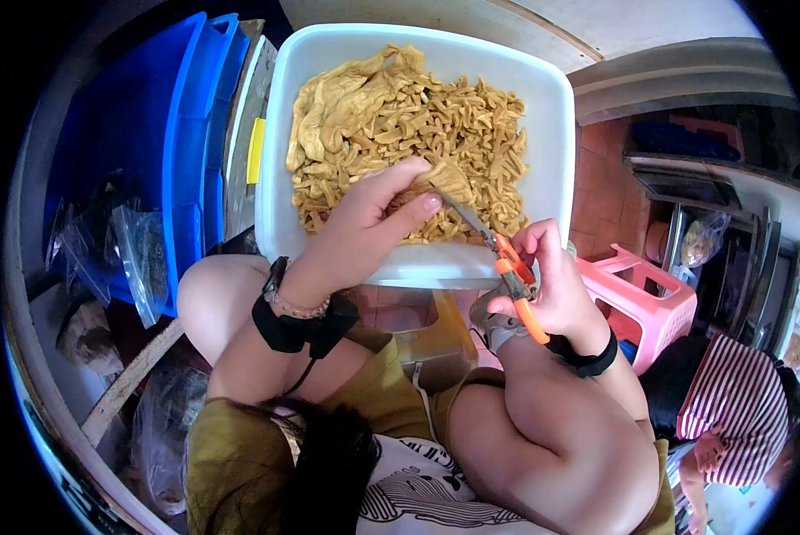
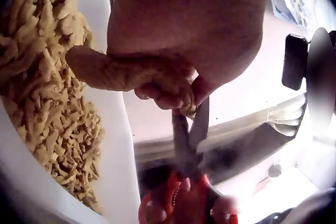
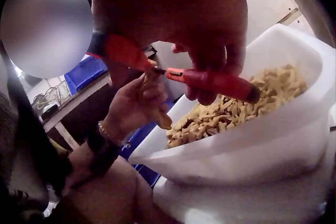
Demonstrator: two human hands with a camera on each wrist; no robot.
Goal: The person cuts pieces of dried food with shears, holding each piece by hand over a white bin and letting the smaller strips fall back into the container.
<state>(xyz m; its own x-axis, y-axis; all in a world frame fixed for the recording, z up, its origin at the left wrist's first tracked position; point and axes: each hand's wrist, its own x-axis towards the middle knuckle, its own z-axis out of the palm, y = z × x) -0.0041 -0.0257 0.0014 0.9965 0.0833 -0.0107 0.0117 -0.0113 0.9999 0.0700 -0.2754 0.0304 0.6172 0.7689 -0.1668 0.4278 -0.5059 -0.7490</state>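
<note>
My left hand (image 1: 360, 227) pinches a wrinkled yellow-brown strip of what looks like pickled vegetable (image 2: 121, 71) over a white tub (image 1: 553, 160). Scissors (image 1: 513, 266) with orange-red handles are gripped in my right hand (image 1: 556, 290), its fingers through and around the handles. In the left wrist view the scissor blades (image 2: 181, 134) stand apart in a V, with the strip's end at their tips, right by the left fingertips. Many short cut pieces (image 1: 480, 116) fill the tub. Larger, uncut folded pieces (image 1: 333, 116) lie at its far left.
Blue crates (image 1: 181, 134) stand left of the tub, with clear plastic bags (image 1: 141, 254) beside them. A pink stool (image 1: 654, 303) is to the right, and a yellow-brown stool (image 1: 436, 334) is below the tub. Another person in a striped shirt (image 1: 734, 406) is at the lower right.
</note>
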